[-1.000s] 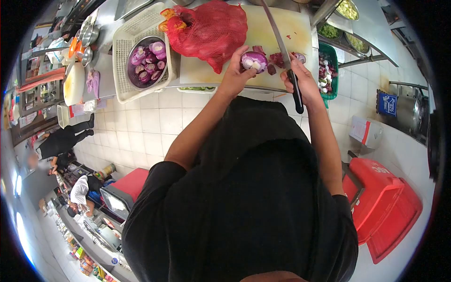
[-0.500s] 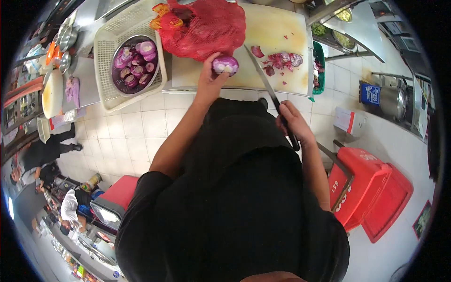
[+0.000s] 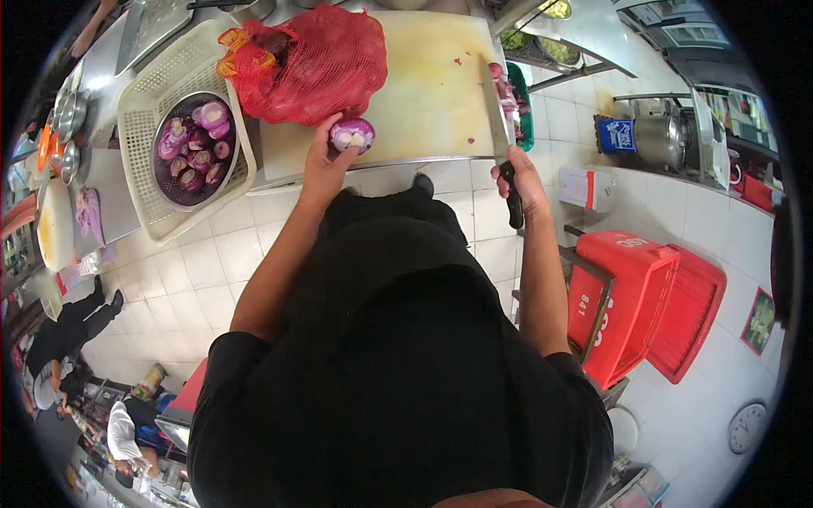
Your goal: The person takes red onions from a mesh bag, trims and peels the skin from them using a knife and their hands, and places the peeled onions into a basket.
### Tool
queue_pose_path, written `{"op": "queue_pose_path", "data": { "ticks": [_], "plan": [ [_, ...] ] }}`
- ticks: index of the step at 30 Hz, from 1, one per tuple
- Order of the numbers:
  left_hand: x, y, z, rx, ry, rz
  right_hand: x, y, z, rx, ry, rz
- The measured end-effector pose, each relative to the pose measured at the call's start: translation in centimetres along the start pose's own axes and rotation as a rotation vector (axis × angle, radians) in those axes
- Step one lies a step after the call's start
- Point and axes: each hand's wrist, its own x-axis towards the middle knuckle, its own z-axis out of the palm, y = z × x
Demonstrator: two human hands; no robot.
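Note:
My left hand (image 3: 324,162) is closed around a red onion (image 3: 352,135) with a pale trimmed patch showing. It is just in front of a red mesh bag (image 3: 318,72) lying on the cutting board (image 3: 432,89). In my right hand (image 3: 527,182) is a knife (image 3: 500,110), gripped by its black handle, the long blade pointing away from me along the board's right edge. Onion skins and scraps (image 3: 508,97) lie just beyond the blade, at a green basket (image 3: 523,127). A few small bits stay on the board.
Left of the board, a cream plastic basket (image 3: 140,152) holds a metal bowl (image 3: 161,173) with several peeled onions (image 3: 199,144). A red bin (image 3: 622,292) with its lid hanging stands on the right. Other people (image 3: 127,432) are at the lower left.
The knife has moved right across the board, and the onion skins have shifted from the board to its right edge by the green basket. My left hand still holds the onion. The view has shifted.

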Motion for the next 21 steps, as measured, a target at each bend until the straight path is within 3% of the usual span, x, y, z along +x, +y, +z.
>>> {"op": "queue_pose_path", "data": {
  "ticks": [3, 6, 11, 15, 21],
  "plan": [
    [-0.4, 0.4, 0.1, 0.005, 0.024, 0.000, 1.7, -1.8, -2.3, -0.101, 0.090, -0.076],
    [-0.9, 0.6, 0.0, -0.040, 0.057, 0.014, 0.4, -2.3, -1.9, -0.182, -0.027, -0.108],
    [-1.0, 0.2, 0.6, -0.055, 0.119, 0.005, -4.7, 0.9, 1.6, -0.270, -0.338, 0.125],
    [-0.5, 0.1, 1.4, -0.021, 0.135, 0.017, -3.4, 2.3, -3.3, -0.160, -0.193, 0.108],
    [0.8, 0.0, 3.0, -0.022, 0.125, 0.039, 0.6, -1.1, -8.8, -0.151, 0.071, -0.074]
  ]
}}
